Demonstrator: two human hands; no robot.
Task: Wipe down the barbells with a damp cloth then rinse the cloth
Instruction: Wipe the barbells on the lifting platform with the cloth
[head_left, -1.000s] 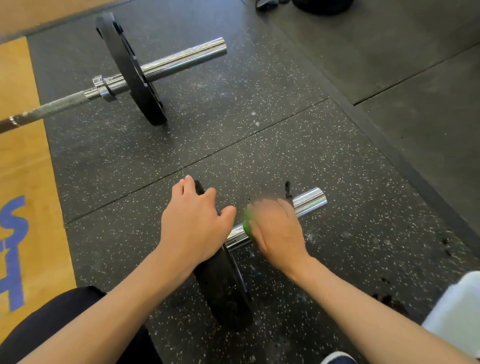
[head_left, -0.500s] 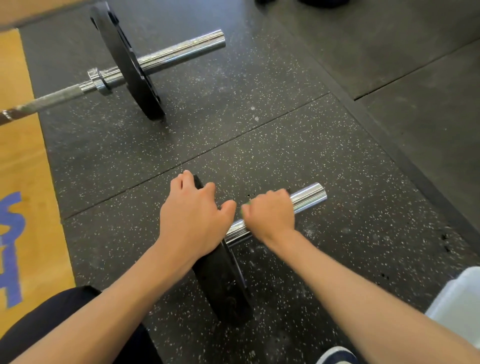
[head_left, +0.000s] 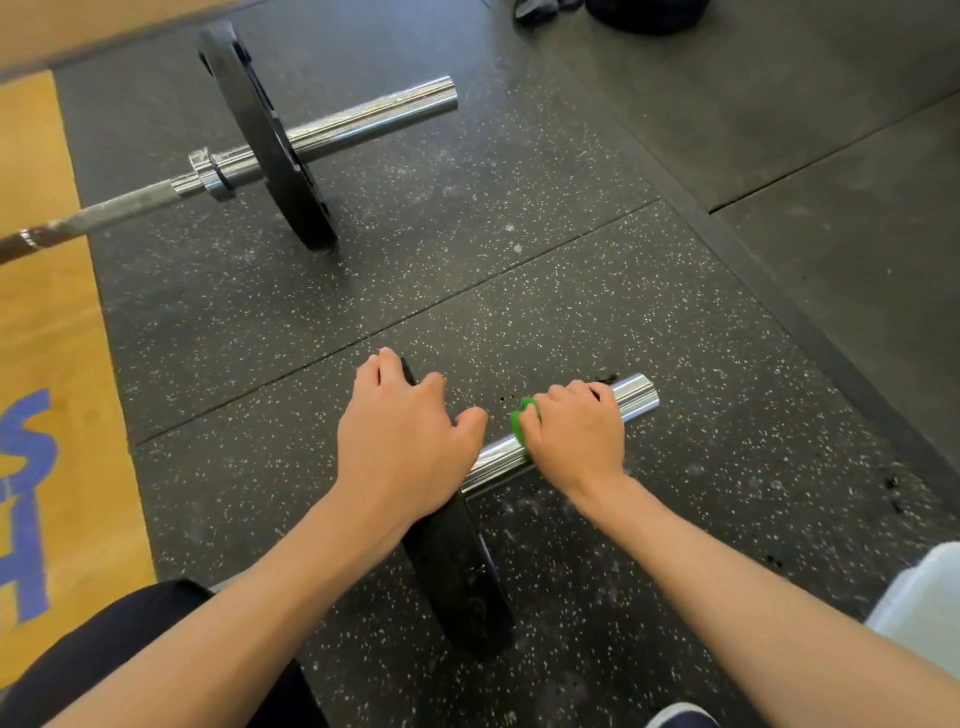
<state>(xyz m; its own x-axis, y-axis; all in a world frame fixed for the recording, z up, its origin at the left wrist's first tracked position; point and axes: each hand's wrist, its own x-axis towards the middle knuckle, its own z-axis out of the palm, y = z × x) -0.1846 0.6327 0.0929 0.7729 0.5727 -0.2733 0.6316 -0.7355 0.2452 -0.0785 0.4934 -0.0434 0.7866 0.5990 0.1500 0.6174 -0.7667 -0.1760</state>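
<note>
L hand (head_left: 402, 441) grips top of near black plate (head_left: 457, 571); R hand (head_left: 574, 436) clenched w/ green cloth (head_left: 522, 418) round chrome bar end (head_left: 631, 397).

Black speckled rubber floor (head_left: 519, 301), seamed. Two barbell plates stand on it: near plate (head_left: 457, 571), and far plate (head_left: 270, 145) well beyond it. Wooden platform (head_left: 47, 322) adjoins leftward.
</note>
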